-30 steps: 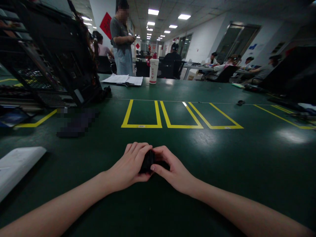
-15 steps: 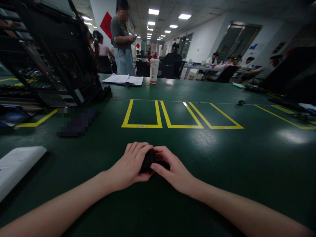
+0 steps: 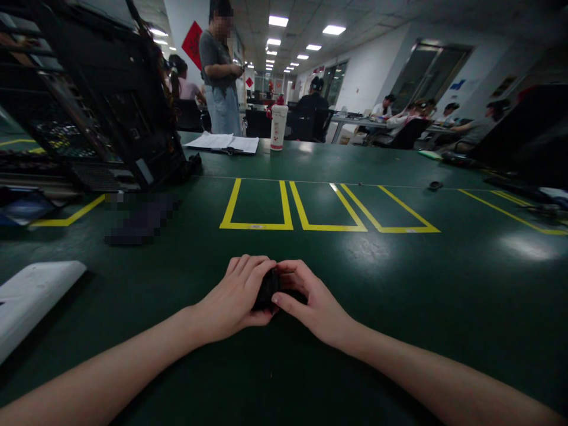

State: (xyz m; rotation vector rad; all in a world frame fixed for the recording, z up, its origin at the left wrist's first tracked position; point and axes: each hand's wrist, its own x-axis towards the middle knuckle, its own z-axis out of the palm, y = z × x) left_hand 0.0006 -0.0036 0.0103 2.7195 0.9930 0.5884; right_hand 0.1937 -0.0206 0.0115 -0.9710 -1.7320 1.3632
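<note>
A small black object (image 3: 267, 290) lies between my two hands, low over the green tabletop (image 3: 270, 378); fingers cover much of it and its kind cannot be made out. From the left, my left hand (image 3: 242, 290) is closed round it, with the thumb below and the fingers over the top. My right hand (image 3: 308, 299) grips its right side between thumb and curled fingertips. Beyond the hands, yellow tape outlines (image 3: 256, 226) mark the table.
An open black computer case (image 3: 115, 100) stands at the left, with a white box-like object (image 3: 35, 296) nearer me. Papers on a clipboard (image 3: 224, 142) and a white cup (image 3: 278, 127) sit at the far edge. A standing person (image 3: 219, 71) is beyond.
Both hands keep their hold on the black object, with only a very slight shift of the fingers. The whole view has moved a few pixels.
</note>
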